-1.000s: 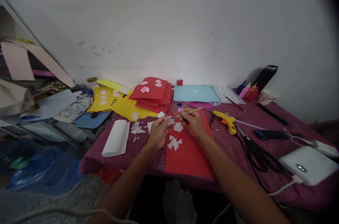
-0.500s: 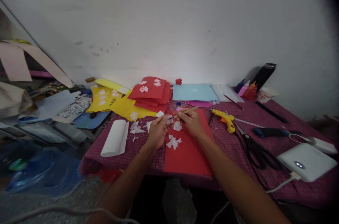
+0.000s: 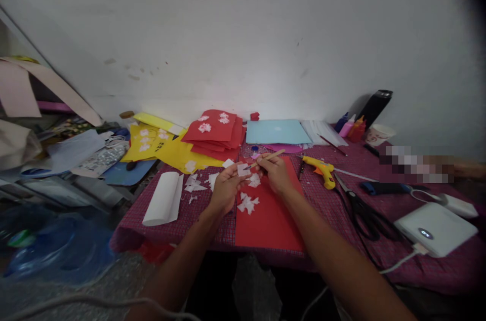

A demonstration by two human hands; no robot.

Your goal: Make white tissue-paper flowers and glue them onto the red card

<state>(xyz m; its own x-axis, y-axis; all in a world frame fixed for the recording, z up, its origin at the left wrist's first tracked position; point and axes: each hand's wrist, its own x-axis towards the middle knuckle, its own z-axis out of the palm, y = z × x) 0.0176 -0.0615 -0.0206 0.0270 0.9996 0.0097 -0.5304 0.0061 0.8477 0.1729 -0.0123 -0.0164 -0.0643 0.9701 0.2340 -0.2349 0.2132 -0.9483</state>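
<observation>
My left hand (image 3: 225, 187) is closed, pinching a small square of white paper (image 3: 244, 169) between thumb and fingers. In my right hand (image 3: 274, 173) is a thin wooden stick (image 3: 276, 153), gripped like a pen, its darker tip at the paper square; whether it is a brush cannot be made out. Both hands are above the left side of a red sheet (image 3: 271, 230). On that sheet lie a crumpled white paper flower (image 3: 253, 180) and a white paper cut-out (image 3: 248, 203). More white paper cut-outs (image 3: 194, 184) lie left of my left hand.
A white paper roll (image 3: 163, 199) stands left. Behind are red cards (image 3: 212, 128), yellow sheets (image 3: 178, 156) and a light-blue folder (image 3: 279, 131). On the right lie a yellow glue gun (image 3: 322, 169), black scissors (image 3: 366, 212) and a white power bank (image 3: 436, 230). A pixelated patch covers something far right.
The paper square in my left hand now faces the camera more flatly. Both hands keep nearly the same place. Something pixelated has appeared at the right table edge; the view shifts slightly.
</observation>
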